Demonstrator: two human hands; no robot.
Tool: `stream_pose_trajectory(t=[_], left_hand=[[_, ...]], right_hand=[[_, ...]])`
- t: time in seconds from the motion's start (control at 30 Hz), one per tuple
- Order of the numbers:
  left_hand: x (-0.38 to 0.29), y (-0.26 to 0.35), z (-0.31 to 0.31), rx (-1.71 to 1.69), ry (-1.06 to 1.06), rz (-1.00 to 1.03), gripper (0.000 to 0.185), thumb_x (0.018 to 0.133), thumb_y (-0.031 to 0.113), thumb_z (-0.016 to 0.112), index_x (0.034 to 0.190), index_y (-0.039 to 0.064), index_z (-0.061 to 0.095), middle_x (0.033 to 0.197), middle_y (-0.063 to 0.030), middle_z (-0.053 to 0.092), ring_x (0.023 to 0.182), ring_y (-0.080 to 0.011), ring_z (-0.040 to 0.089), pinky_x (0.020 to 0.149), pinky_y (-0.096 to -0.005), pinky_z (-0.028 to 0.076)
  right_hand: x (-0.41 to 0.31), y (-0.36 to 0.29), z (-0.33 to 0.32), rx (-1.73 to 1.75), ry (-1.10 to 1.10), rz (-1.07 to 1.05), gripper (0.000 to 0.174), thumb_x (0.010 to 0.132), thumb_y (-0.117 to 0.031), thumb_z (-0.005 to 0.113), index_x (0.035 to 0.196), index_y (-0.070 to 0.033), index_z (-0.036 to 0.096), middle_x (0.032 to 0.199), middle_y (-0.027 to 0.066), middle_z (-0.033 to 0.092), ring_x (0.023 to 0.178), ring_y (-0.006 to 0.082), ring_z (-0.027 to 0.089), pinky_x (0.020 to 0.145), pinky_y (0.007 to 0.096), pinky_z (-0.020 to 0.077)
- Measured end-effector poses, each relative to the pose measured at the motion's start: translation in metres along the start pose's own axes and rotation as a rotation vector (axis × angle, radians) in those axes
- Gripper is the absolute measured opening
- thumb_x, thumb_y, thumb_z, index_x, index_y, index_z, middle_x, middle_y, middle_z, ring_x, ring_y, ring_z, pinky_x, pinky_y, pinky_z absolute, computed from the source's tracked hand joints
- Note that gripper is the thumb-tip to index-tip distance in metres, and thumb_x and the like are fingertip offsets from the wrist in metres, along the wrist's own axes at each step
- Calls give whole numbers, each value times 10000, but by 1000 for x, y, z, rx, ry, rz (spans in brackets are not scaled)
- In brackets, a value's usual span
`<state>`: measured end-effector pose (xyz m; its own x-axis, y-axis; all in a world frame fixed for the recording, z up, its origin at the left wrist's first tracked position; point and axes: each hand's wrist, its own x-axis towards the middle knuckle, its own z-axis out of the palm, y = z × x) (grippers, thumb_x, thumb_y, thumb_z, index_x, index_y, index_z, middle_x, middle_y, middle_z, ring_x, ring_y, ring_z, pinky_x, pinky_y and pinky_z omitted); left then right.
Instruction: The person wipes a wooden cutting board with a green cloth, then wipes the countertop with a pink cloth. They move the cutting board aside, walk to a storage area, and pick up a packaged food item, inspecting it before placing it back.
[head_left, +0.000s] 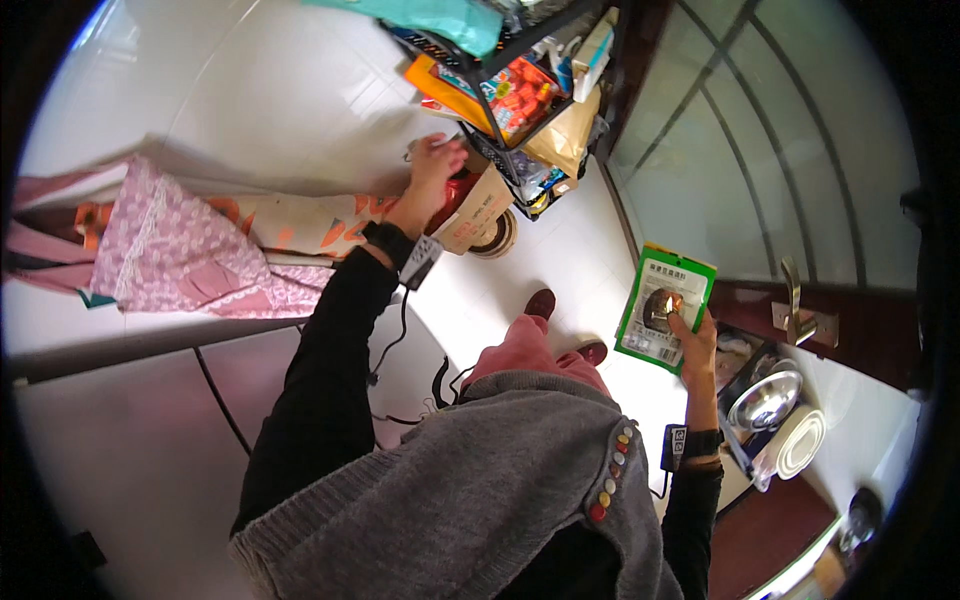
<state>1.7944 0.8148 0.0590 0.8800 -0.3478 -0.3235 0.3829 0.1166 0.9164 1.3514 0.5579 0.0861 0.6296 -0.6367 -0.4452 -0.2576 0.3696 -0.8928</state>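
A flat green-edged food packet (666, 307), with a picture of food and printed writing on its face, is held in my right hand (696, 349); the thumb presses on its front. My left hand (437, 169) reaches out with bent, slightly parted fingers and no object visible in it. Beneath that hand stands an open cardboard box (480, 206) with a red glossy package (459, 191) inside. Just beyond the fingers is a black tiered basket rack (491, 105), where an orange-and-red snack bag (517, 94) leans out of one tier.
A pink patterned apron (176, 240) hangs at the left above a grey cabinet-like surface (135, 420). At the right, a door with frosted glass (750, 150) has a metal handle (795, 307). Below it are a metal bowl (765, 401) and pale round containers (799, 442).
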Motion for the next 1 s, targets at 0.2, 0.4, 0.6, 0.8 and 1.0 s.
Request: stream_pose_trajectory(t=[0.2,0.4,0.6,0.8,1.0], left_hand=[[-89,-13,33,359,-707,227,358,880,81,610,1224,53,515,1200,-119,541,1088,-212,561,929,-328,472],[-152,-7,67,-161,-793,-407,660,851,251,690,1385,76,344,1322,-78,482,1199,-205,489,1016,-433,401],[-152,-13,45,-184,-644,-462,544,893,229,640,1353,92,384,1284,-63,507,1163,-208,513,1005,-455,407],[-151,-34,36,-157,-506,-438,351,922,193,592,1250,83,534,1164,-62,599,1048,-206,598,897,-425,493],[-132,-34,22,-106,-468,-353,313,905,177,608,1208,105,575,1154,-54,613,995,-211,619,844,-423,522]], right_hand=[[40,-56,74,-223,-235,-76,403,792,-4,672,1178,3,557,1038,67,649,890,143,602,796,279,495],[54,-78,149,-190,-529,-77,420,803,-3,673,1200,-10,536,1050,76,644,886,151,614,789,292,517],[58,-78,171,-266,-621,-9,435,795,-15,696,1200,-21,536,1039,64,644,888,138,612,782,284,511],[60,-60,184,-358,-599,4,465,806,-82,708,1222,-6,515,1043,80,640,885,148,604,791,287,498],[69,-53,162,-370,-598,15,535,857,-250,685,1296,-33,469,1109,115,618,928,167,590,812,293,480]])
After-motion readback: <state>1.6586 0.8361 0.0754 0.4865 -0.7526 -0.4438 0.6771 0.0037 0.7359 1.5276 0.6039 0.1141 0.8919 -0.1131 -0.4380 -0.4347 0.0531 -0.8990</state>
